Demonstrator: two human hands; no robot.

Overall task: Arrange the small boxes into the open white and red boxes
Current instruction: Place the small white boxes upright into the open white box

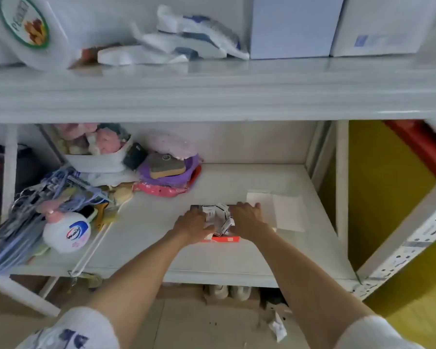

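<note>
On the lower white shelf sits an open box with a red front wall. Several small white boxes with dark printing lie heaped in it, tilted at different angles. My left hand rests on the left side of the heap, fingers curled against the small boxes. On the right side, my right hand covers the heap and the box's edge. Both hands press the pile between them. To the right lies an open white box, flat and pale, partly behind my right hand.
The shelf's left part holds a white soap pump bottle, blue hangers, a purple bowl with a sponge, a pink packet and a white tub. A yellow panel stands to the right. The upper shelf overhangs.
</note>
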